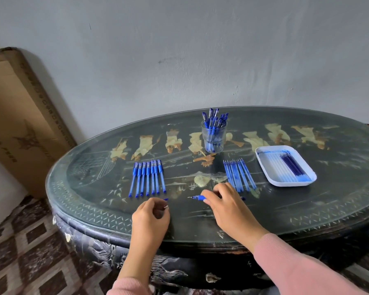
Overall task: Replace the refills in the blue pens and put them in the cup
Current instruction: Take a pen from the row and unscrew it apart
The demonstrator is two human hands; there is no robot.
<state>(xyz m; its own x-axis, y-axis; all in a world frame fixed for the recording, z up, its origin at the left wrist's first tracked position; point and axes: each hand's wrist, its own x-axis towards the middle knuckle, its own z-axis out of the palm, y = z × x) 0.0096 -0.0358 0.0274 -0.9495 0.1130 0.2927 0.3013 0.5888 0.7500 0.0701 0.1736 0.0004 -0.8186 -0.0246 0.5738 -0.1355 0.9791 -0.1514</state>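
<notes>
- At the upper centre of the frame, on the dark oval worktop, stands the clear cup; it holds a bunch of capped blue pens, standing upright with caps up.
- To its right sits the white tray; inside lie pale, see-through refills side by side and a few dark blue ones against their right.
- Between cup and tray, nearer me, a row of loose refills lies fanned on the worktop, tips toward the wall.
- Left of centre, a row of blue pens lies side by side, long axes running from the wall toward me, grip ends away from me.
- In the lower middle, my right hand grips one pen just above the worktop; it lies across the frame, bare metal tip to the left, its back end showing past my hand on the right.
- My left hand has its fingers curled, pinching a small blue piece that pokes out toward the pen's tip, a little apart from it.
</notes>
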